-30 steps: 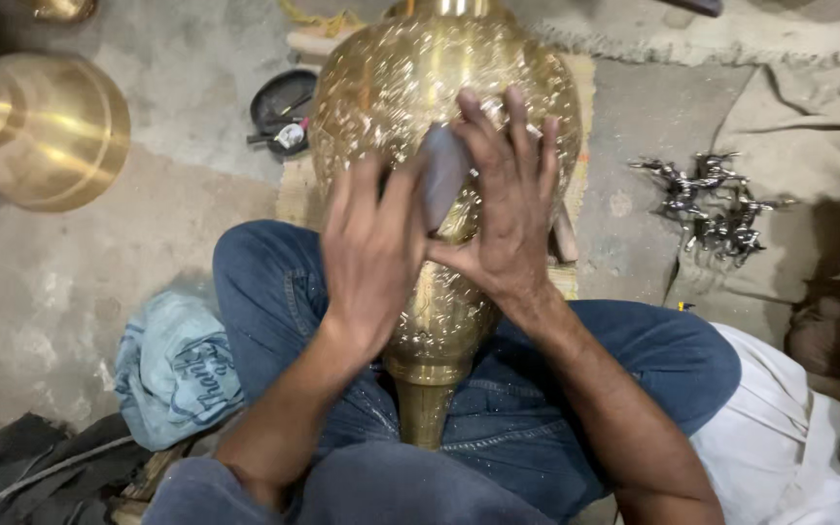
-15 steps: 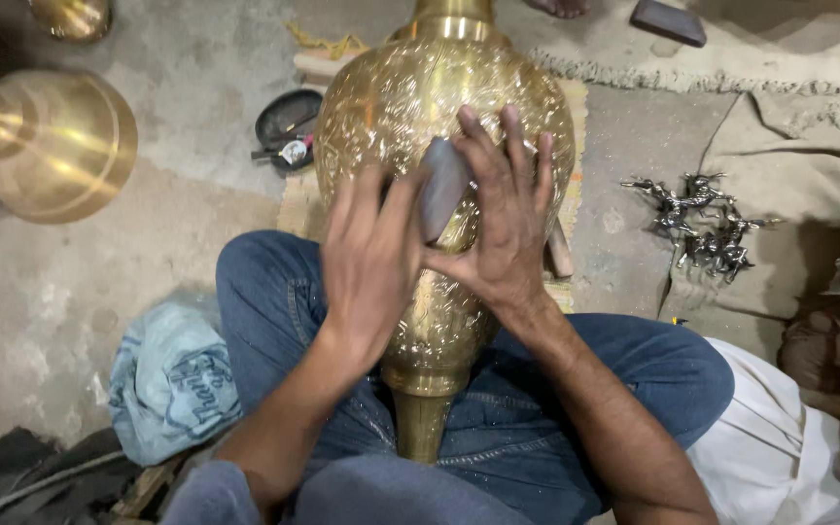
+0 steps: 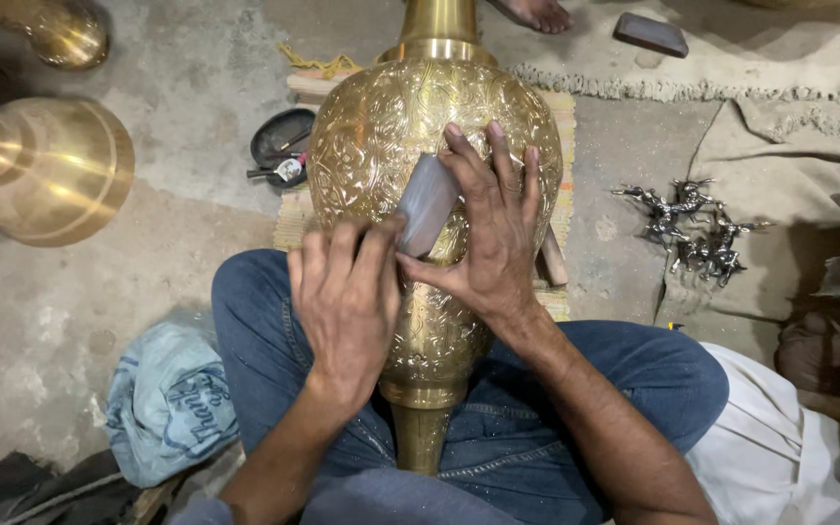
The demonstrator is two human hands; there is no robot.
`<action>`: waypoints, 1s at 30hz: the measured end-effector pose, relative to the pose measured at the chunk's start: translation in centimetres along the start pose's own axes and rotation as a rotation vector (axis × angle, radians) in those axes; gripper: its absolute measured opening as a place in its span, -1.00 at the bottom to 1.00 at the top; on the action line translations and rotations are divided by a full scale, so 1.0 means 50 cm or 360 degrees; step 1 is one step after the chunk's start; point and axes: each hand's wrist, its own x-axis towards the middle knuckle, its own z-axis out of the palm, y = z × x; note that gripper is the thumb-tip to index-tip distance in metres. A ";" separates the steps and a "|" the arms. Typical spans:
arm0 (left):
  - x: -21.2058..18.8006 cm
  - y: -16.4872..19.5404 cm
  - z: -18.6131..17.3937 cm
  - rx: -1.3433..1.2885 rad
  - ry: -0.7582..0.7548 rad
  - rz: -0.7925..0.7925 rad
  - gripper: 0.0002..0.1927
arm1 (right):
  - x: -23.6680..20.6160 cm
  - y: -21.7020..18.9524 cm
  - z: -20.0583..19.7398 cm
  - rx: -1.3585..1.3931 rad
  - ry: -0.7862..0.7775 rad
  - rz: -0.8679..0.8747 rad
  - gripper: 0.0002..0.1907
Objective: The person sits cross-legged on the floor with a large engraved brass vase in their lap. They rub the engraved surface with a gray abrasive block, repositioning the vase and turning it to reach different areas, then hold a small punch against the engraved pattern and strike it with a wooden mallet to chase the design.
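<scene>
Big gold vase (image 3: 410, 146) lying between the knees, kept steady there. Right hand (image 3: 493, 238) fingers closed round grey rubbing block (image 3: 427, 204), pressed flat on it. Left hand (image 3: 347, 301) curled, maybe pinching block's bottom end

Engraved brass vase (image 3: 410, 126): laid across the lap, between the knees, base toward the wearer. Flat stone block (image 3: 427, 204): held against the vase between left hand (image 3: 347, 311) and right hand (image 3: 488, 233). Smooth brass vessel (image 3: 46, 165): set well to the left. Small dish (image 3: 282, 146): placed between the two. Metal figurines (image 3: 697, 228): laid to the right. Crumpled bag (image 3: 167, 399): beside the left knee
</scene>
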 end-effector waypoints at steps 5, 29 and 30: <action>0.012 -0.004 0.024 -0.0030 -0.0025 -0.0008 -0.68 | 0.000 0.003 0.008 -0.0002 0.0038 -0.0034 0.25; 0.022 -0.012 0.027 -0.0094 0.0057 0.0027 -0.68 | -0.007 0.015 0.026 -0.0017 0.0054 -0.0063 0.25; 0.016 -0.008 0.015 -0.0099 0.0047 0.0017 -0.67 | -0.006 0.015 0.024 -0.0019 0.0057 -0.0063 0.27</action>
